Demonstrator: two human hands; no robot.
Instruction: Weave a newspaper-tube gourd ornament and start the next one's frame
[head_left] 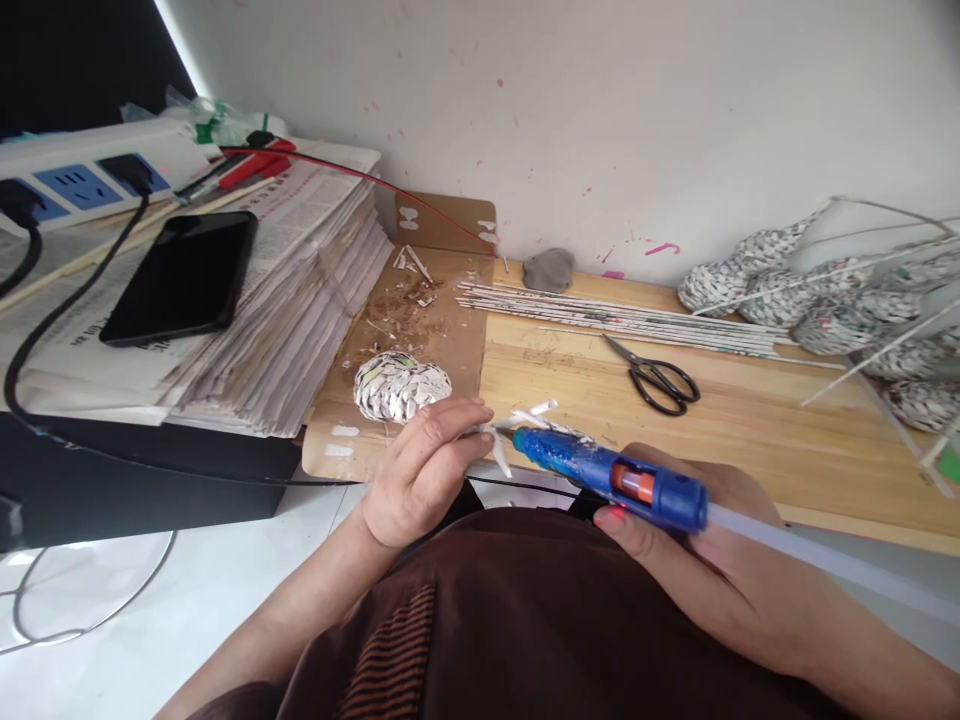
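My left hand (427, 465) pinches a small piece made of short white paper tubes (501, 455) near the table's front edge. In my right hand (705, 550) is a blue glue gun (577, 465), its fingers wrapped round the body and a long clear glue stick (817, 560) coming out of the back. The gun's nozzle points left and meets the paper piece at my left fingertips; whether glue is on it cannot be made out. A woven paper shape with two rounded lobes (401, 388) lies just behind my left hand on brown cardboard (450, 345).
Black scissors (660, 385) lie on the wooden table (780, 430), in front of long paper rods (637, 318) and a grey lump (548, 270). Woven gourd shapes (780, 290) stand at right. Stacked newspapers (300, 260) at left hold a phone (184, 275) and power strip (82, 175).
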